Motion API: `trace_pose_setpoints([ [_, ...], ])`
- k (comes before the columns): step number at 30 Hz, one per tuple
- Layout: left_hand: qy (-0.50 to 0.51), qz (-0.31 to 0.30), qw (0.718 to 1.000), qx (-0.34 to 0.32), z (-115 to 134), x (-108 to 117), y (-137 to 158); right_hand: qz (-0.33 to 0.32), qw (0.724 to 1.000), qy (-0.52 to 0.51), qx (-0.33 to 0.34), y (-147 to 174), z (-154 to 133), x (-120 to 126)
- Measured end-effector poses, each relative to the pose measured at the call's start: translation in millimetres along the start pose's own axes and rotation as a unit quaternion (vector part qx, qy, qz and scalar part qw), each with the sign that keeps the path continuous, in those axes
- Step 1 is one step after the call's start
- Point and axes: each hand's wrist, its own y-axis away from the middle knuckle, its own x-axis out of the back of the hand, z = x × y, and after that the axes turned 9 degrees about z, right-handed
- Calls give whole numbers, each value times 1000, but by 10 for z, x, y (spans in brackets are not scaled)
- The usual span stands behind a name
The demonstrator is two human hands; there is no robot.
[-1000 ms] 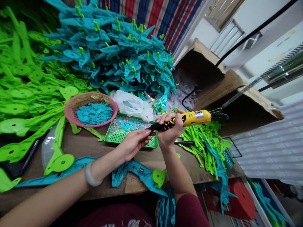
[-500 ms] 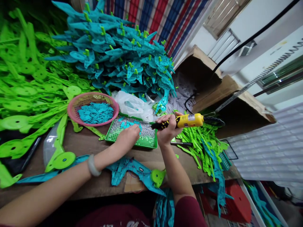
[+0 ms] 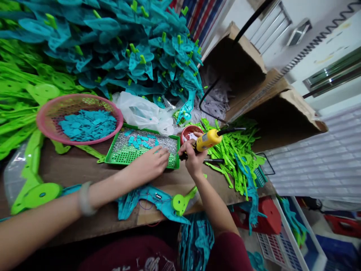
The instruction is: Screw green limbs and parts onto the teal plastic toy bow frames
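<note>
My right hand [image 3: 194,156] is wrapped round a yellow and black electric screwdriver [image 3: 207,140], held tilted just right of a green tray. Its tip is hard to make out near my left fingers. My left hand [image 3: 155,162] reaches over the right part of the green tray [image 3: 114,162], fingers curled together; anything between them is hidden. Small silvery screws [image 3: 120,143] and several flat turquoise pieces [image 3: 138,142] lie in the tray. In front of me, a turquoise plastic body shell [image 3: 153,203] with thin wires and a round green part [image 3: 178,203] rests on the table.
A pink basket [image 3: 42,124] of turquoise pieces stands left of the tray, a white plastic bag [image 3: 141,113] behind. Turquoise parts [image 3: 135,49] are heaped at the back, green strips [image 3: 225,165] at right. A small red basket [image 3: 190,131] stands behind my right hand; cardboard boxes [image 3: 237,52] beyond.
My left hand has shifted right across the tray, nearer its right edge. The screwdriver has tilted, its rear end higher, and the red basket has come into sight. The view has also shifted.
</note>
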Motion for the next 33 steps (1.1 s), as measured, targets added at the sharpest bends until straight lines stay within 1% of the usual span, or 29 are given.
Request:
trace_pose_setpoints([
  [1, -35, 23, 999, -6, 169, 43, 75, 2, 1000, -20, 0, 19, 72, 13],
  [2, -43, 44, 998, -23, 367, 67, 153, 1, 999, -39, -1, 37, 143, 20],
  [3, -31, 62, 996, -55, 581, 64, 229, -2, 999, -53, -4, 53, 208, 23],
  [4, -22, 67, 994, -88, 791, 33, 297, -3, 998, -61, -8, 68, 265, 23],
  [5, -29, 56, 992, -106, 982, -24, 354, -3, 998, -63, -13, 80, 310, 22],
  [7, -70, 36, 994, -82, 1257, -191, 430, 3, 998, -54, -25, 98, 369, 19],
  [9, -102, 26, 993, -54, 1368, -359, 468, 4, 998, -43, -42, 107, 397, 17],
  [12, -114, 30, 992, -43, 1343, -493, 495, -7, 997, -42, -61, 110, 418, 10],
  [17, -107, 34, 993, -38, 1279, -475, 519, -19, 997, -47, -65, 111, 431, -11],
  [24, -75, 25, 997, -18, 1271, -525, 567, -7, 997, -32, -73, 133, 421, -12],
  [29, -65, 26, 998, -4, 1183, -549, 558, 2, 998, -12, -61, 106, 498, -55],
  [31, -55, 27, 998, 12, 1150, -562, 548, 16, 998, -10, -57, 91, 444, -85],
  [33, -39, 37, 998, 33, 1135, -577, 548, 33, 998, -15, -44, 111, 266, -77],
])
